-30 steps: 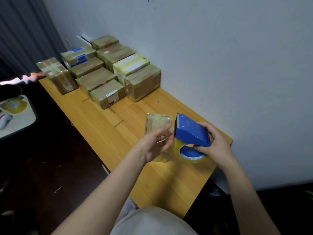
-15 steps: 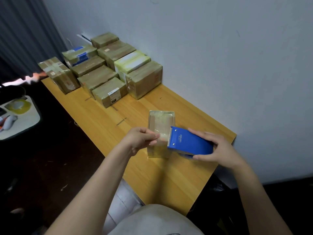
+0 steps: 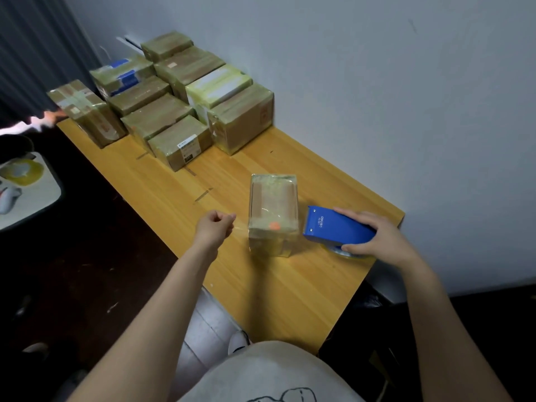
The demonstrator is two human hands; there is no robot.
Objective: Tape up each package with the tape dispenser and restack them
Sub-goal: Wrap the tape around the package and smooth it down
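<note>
Blue plastic tape dispenser [image 3: 333, 227] has moved just right of the small tape-wrapped cardboard package [image 3: 274, 210] on the wooden worktop [image 3: 261, 285], held in the grip of the right hand [image 3: 374, 236]; the left hand [image 3: 214, 229] pinches clear tape [image 3: 240, 227] now drawn leftward, suggesting another band starting.

bare tabletop [image 3: 162, 181] between the package [image 3: 273, 211] and stacked boxes [image 3: 179, 100] at the far end

L hand [image 3: 215, 228] fisted, pinching tape strip [image 3: 240, 227], arm outstretched; R hand [image 3: 369, 237] palm-down, gripping dispenser [image 3: 333, 224].
</note>
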